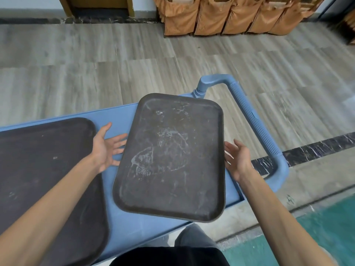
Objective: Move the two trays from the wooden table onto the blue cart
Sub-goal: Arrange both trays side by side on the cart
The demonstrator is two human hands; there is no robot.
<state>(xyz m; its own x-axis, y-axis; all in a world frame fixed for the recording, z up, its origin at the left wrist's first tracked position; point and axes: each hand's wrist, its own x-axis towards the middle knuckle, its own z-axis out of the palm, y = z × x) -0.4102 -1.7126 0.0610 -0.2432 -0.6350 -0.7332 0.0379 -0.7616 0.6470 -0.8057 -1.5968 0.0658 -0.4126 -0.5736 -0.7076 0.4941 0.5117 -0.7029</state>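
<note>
A dark scuffed tray (171, 156) lies on the top of the blue cart (119, 116), tilted a little, with its near corner past the cart's front edge. A second dark tray (48, 169) rests on the cart at the left. My left hand (107, 146) is open, palm up, just beside the scuffed tray's left edge. My right hand (238, 158) is open next to its right edge. Neither hand grips anything. The wooden table is out of view.
The cart's blue handle (255, 121) arches up at the right end, close to my right hand. Behind the cart is grey wood-look floor, with a row of orange-covered chairs (226, 16) at the back. A teal floor area (326, 233) lies at the lower right.
</note>
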